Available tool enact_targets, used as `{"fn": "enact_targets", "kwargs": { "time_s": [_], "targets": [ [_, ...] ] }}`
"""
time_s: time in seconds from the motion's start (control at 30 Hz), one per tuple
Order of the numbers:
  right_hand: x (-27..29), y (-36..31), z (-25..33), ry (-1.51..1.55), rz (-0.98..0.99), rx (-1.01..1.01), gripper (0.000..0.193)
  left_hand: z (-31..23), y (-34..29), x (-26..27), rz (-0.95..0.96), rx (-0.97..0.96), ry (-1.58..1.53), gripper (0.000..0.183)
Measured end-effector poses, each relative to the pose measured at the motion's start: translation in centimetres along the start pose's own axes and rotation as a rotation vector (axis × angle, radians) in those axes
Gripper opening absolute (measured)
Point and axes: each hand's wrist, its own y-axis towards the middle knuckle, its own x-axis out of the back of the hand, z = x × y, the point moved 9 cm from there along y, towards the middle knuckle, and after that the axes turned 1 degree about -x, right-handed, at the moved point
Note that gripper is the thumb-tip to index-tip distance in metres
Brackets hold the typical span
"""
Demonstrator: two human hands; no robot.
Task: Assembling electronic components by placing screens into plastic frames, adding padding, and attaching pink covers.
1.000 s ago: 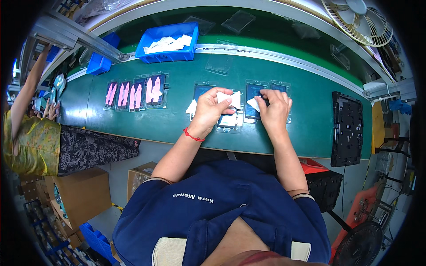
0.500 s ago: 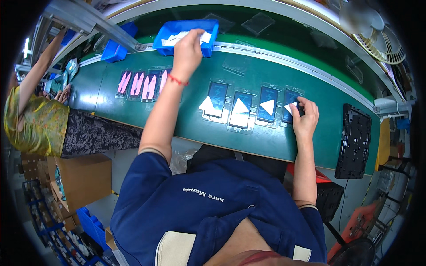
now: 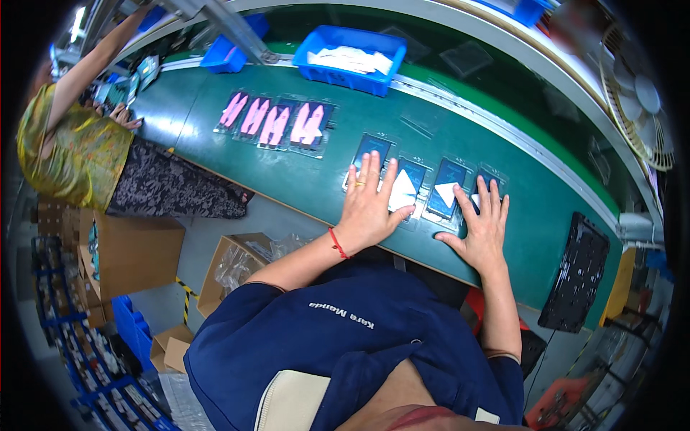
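A row of dark rectangular screen panels in clear plastic trays lies in front of me, with white triangular pieces on them. My left hand (image 3: 368, 205), fingers stretched and holding nothing, lies over the leftmost panel (image 3: 375, 146) and covers its lower part. Its thumb reaches to the second panel (image 3: 413, 173), where a white triangle (image 3: 405, 188) shows. Another white triangle (image 3: 445, 195) rests on the third panel (image 3: 452, 173). My right hand (image 3: 480, 226) is spread over the rightmost panel (image 3: 492, 173), with its index fingertip near the third panel's edge.
Several similar panels with pink strips (image 3: 275, 125) lie farther left on the green table (image 3: 302, 183). A blue bin (image 3: 343, 75) of white pieces stands behind. At right are a black slotted tray (image 3: 575, 273) and a fan (image 3: 636, 100). A co-worker (image 3: 72, 151) is at the left.
My left hand has come back from the blue bin onto the leftmost panel, its fingers now spread. My right hand has opened out over the rightmost panel. The whole view has shifted.
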Motion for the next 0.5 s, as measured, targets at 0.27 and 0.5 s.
{"fn": "enact_targets", "kwargs": {
  "time_s": [0.27,0.5],
  "targets": [
    [-1.2,1.5,3.9,0.009,-0.01,-0.014,0.081,3.6,0.2,0.8,-0.062,-0.038,0.019,0.076],
    [-2.3,2.4,5.5,-0.012,0.04,-0.051,0.082,12.3,2.8,10.8,-0.545,-0.077,-0.072,0.047]
  ]
}}
